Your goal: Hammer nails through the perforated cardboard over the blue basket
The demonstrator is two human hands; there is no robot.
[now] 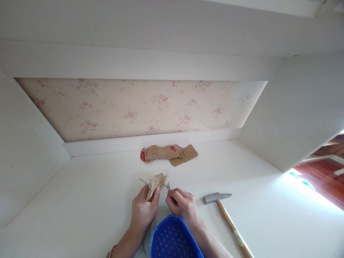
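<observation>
My left hand is closed around a pale, rough-edged piece, perhaps wood, held upright above the white surface. A thin metal nail sticks out to the left of that piece. Close by on the right, my right hand is closed in a pinch, with several thin grey nails poking up from the fingertips. Between my forearms is a blue basket with a perforated bottom. To the right of my right hand lies a hammer with a wooden handle.
Torn brown cardboard pieces with red print lie beyond my hands. White panels enclose the surface at the sides, and a white board overhangs it. Floral wallpaper shows at the back. A reddish wooden floor is visible at the right.
</observation>
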